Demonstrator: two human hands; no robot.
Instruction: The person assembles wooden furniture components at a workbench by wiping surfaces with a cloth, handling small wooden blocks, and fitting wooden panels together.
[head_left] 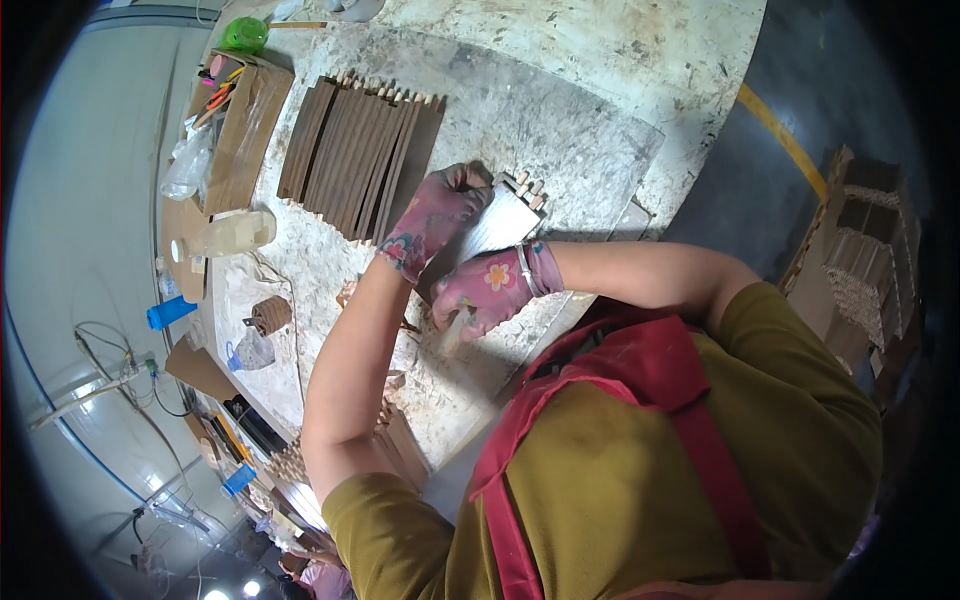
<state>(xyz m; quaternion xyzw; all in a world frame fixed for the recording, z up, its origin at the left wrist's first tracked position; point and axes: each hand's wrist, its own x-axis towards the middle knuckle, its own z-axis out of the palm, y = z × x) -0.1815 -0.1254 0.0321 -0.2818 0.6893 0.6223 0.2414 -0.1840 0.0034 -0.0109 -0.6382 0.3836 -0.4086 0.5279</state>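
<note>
My left hand [440, 215], in a pink flowered glove, is closed at the edge of a pale, glare-lit wooden piece [500, 222]. Several light dowel pegs [528, 188] stick out at its far end. Nearer to me, my right hand [490, 292], gloved alike, has its fingers curled round something whitish [457, 328], whose kind I cannot make out. The near part of the wooden piece is hidden by my hands. Just left of my left hand lies a row of dark brown wooden slats [350, 160], with light pegs at their far ends.
On the stained worktable [600, 60], a cardboard box [250, 135] of tools stands at the left. Near it are a clear bottle [230, 235], a green plastic item [244, 35] and a brown coil [270, 315]. A carton [860, 255] of wooden pieces stands at the right.
</note>
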